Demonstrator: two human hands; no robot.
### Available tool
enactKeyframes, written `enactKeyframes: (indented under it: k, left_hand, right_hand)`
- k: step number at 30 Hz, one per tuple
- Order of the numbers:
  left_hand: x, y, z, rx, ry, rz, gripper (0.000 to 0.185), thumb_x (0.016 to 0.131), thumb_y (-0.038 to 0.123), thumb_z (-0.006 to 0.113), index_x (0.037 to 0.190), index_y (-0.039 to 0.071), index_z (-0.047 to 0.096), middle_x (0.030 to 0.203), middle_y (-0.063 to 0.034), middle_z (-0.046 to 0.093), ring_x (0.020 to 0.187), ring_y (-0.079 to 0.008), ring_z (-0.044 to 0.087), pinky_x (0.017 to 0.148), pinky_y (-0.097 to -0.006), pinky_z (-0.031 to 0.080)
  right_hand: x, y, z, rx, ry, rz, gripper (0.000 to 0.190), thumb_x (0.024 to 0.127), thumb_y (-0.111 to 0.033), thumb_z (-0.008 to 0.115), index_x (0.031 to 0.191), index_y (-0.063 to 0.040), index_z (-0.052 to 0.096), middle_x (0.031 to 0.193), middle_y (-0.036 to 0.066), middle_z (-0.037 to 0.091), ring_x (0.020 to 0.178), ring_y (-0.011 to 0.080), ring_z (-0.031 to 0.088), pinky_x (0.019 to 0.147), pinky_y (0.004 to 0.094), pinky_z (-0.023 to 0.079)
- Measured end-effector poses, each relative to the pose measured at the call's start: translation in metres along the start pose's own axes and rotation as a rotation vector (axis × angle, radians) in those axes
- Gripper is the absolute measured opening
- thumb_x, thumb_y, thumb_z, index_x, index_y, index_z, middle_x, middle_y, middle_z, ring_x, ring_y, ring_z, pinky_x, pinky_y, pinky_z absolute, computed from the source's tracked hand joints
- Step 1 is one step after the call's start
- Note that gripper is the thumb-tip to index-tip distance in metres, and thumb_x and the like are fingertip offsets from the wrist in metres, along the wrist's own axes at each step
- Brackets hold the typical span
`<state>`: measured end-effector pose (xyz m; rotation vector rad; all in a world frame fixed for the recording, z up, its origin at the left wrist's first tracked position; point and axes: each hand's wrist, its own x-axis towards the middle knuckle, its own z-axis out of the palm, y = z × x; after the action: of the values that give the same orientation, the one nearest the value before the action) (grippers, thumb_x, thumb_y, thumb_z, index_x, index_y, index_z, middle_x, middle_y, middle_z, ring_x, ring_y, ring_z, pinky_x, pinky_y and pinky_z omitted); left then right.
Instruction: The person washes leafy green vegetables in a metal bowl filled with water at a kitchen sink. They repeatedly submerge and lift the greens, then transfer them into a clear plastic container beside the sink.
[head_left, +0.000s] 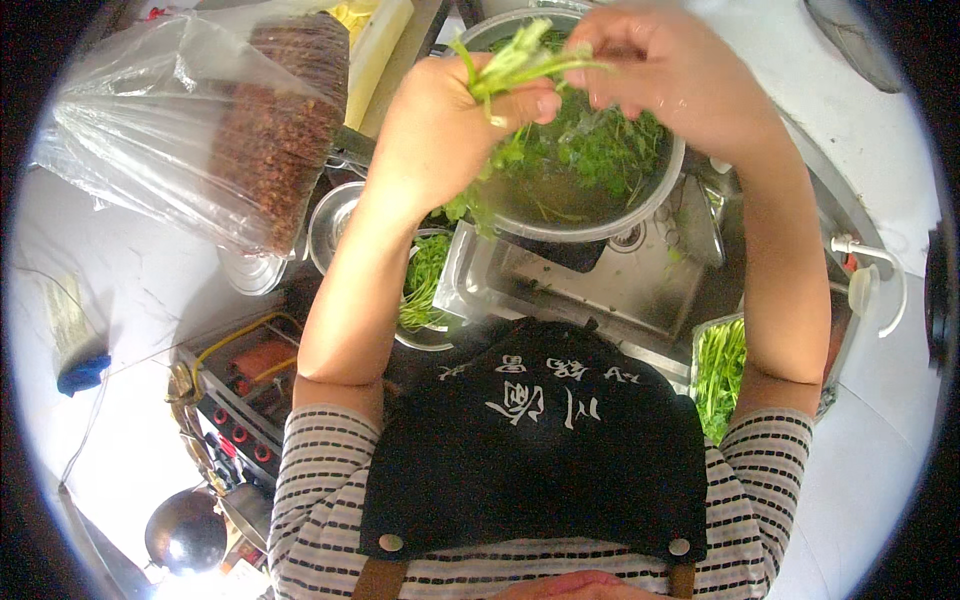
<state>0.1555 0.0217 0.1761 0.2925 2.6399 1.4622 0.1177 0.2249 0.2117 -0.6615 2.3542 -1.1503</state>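
Note:
My left hand grips a bunch of leafy green herbs, its pale stems pointing up and its leaves hanging below the fist. Close by, my right hand is blurred, with its bent fingers at the tips of the stems; whether they pinch a stem is unclear. Beneath both hands is a large round basin of water. Loose green leaves float in it, partly hidden by my hands.
The basin stands over a metal sink. A bowl of greens is beside my left forearm, and a container of cut green stems beside my right elbow. A clear plastic bag of reddish-brown food bulges at upper left.

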Motion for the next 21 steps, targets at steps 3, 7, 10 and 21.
enactKeyframes:
  k: [3, 7, 10, 21]
  left_hand:
    - [0.013, 0.004, 0.000, -0.278, 0.032, 0.112, 0.020, 0.079, 0.018, 0.070, 0.090, 0.001, 0.069, 0.073, -0.0033, 0.068, 0.068, -0.0117, 0.060, 0.067, -0.0290, 0.048]
    - [0.013, 0.002, -0.012, -0.583, 0.081, -0.033, 0.018, 0.081, 0.019, 0.069, 0.091, 0.003, 0.066, 0.077, -0.0062, 0.068, 0.046, -0.0022, 0.041, 0.041, -0.0188, 0.029]
    - [0.010, 0.013, -0.016, -0.740, 0.236, -0.061, 0.029, 0.086, 0.019, 0.063, 0.107, 0.001, 0.056, 0.095, -0.0091, 0.066, 0.076, -0.0103, 0.056, 0.067, -0.0189, 0.039]
    - [0.019, 0.017, -0.046, -0.772, 0.279, 0.071, 0.022, 0.087, 0.020, 0.062, 0.101, 0.002, 0.058, 0.086, -0.0074, 0.065, 0.052, -0.0039, 0.042, 0.045, -0.0180, 0.029]
  right_hand:
    - [-0.013, -0.009, -0.013, 0.437, 0.224, -0.035, 0.027, 0.090, -0.020, 0.058, 0.109, -0.002, 0.056, 0.082, 0.008, 0.062, 0.078, 0.0147, 0.059, 0.074, 0.0249, 0.049]
    - [0.000, 0.012, 0.032, 0.851, 0.215, -0.100, 0.035, 0.093, -0.027, 0.047, 0.112, 0.000, 0.056, 0.085, 0.010, 0.062, 0.079, 0.0165, 0.059, 0.075, 0.0276, 0.048]
    - [0.003, 0.028, 0.055, 0.970, -0.205, -0.174, 0.077, 0.094, -0.058, 0.013, 0.120, 0.004, 0.050, 0.108, 0.018, 0.063, 0.100, 0.0261, 0.060, 0.088, 0.0332, 0.044]
    - [-0.054, 0.005, 0.042, 1.410, -0.320, -0.012, 0.075, 0.091, -0.063, 0.015, 0.127, -0.006, 0.049, 0.124, 0.027, 0.051, 0.109, 0.0357, 0.056, 0.088, 0.0396, 0.046]
